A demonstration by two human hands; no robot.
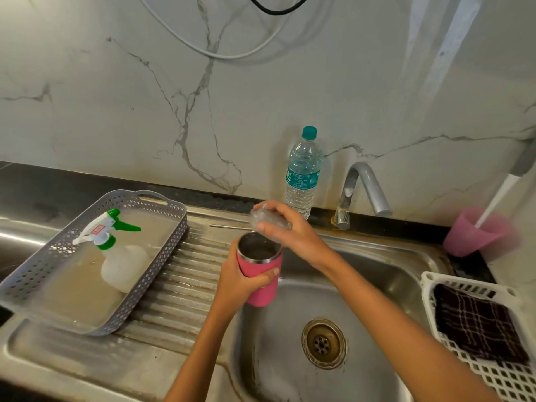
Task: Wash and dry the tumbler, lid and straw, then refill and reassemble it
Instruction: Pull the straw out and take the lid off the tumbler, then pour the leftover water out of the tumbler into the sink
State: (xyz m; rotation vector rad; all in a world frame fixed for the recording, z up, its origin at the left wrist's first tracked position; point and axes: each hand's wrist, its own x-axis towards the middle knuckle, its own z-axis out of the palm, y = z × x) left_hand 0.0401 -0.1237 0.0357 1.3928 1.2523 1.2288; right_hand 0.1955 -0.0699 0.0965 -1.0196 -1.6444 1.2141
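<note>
Within the curled fingers (268, 274) of the left hand (236, 281), the pink tumbler (261, 294) stands upright over the sink (391, 274), the right hand (293, 233) pinching the clear lid (257, 219) just above its rim, and washing should go best with both held low beneath the tap (362, 187).

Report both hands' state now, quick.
Left hand: closed, grip around the pink tumbler.
Right hand: closed, holding the clear lid just above the tumbler's open mouth.
</note>
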